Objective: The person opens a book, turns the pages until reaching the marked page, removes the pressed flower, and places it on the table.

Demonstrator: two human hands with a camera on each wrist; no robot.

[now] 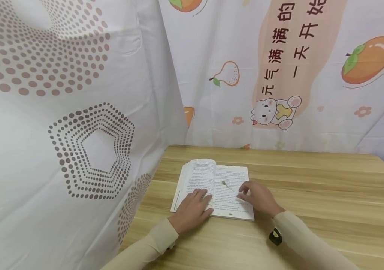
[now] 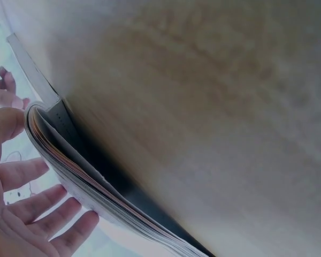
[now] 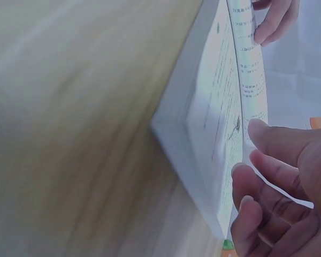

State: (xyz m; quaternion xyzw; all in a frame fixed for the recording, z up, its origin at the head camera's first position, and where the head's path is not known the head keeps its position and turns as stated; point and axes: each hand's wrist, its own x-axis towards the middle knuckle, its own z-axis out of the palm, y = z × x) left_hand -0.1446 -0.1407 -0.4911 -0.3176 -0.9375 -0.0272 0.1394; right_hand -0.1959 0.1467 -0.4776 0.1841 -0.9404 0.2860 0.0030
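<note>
An open book (image 1: 202, 176) with printed pages lies on the wooden table. My left hand (image 1: 190, 210) rests flat on its left page, fingers spread, thumb toward the fold. From the left wrist view, those fingers (image 2: 77, 227) lie along the curved stack of pages. A small dried sprig (image 1: 224, 183) with a thin stem and dark head lies on the right page. Over that page's right edge is my right hand (image 1: 260, 198), loosely bent, fingertips near the stem's end. In the right wrist view the thumb and fingers stand apart, with nothing seen between them.
The wooden table (image 1: 313, 195) stretches off to the right of the book. A white curtain with dotted patterns (image 1: 151, 123) hangs along the left side, and a fruit-printed cloth (image 1: 218, 112) covers the back. A dark wrist device (image 1: 275, 237) hangs under the right sleeve.
</note>
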